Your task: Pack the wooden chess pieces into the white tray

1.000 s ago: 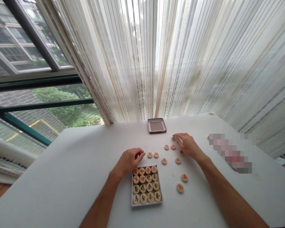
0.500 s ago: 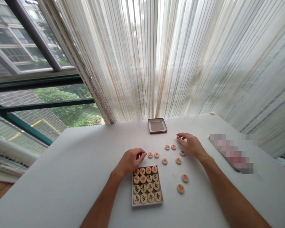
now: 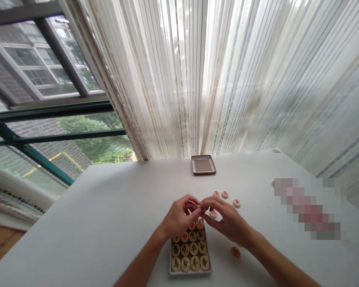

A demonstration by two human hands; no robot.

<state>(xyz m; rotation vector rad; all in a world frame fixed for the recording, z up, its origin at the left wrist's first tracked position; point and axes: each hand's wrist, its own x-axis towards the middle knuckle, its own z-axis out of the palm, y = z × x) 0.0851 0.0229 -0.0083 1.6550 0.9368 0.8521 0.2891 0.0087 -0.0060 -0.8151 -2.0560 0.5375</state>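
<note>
My left hand [image 3: 182, 217] and my right hand [image 3: 224, 217] meet fingertip to fingertip over the far edge of a shallow box [image 3: 190, 274]. Both are closed in a pinch around a small xiangqi piece [image 3: 201, 208], mostly covered by the fingers. Rows of round wooden xiangqi pieces fill the visible part of the box, black characters [image 3: 185, 264] in the near rows and red ones [image 3: 200, 224] farther back. My left hand hides the box's far left corner. Just beyond my right hand's fingers lies a loose red-character piece [image 3: 213, 214].
More loose red pieces lie beyond my right hand, one [image 3: 236, 203] farthest right. Another piece [image 3: 235, 252] is beneath my right wrist. The box lid [image 3: 204, 165] rests at the white table's back, before a striped curtain [image 3: 179, 79]. A blurred-out object [image 3: 308, 211] occupies the right side.
My right hand has come left and nearer from the far pieces, meeting my left hand, which has shifted right over the box's edge. The view has tilted slightly.
</note>
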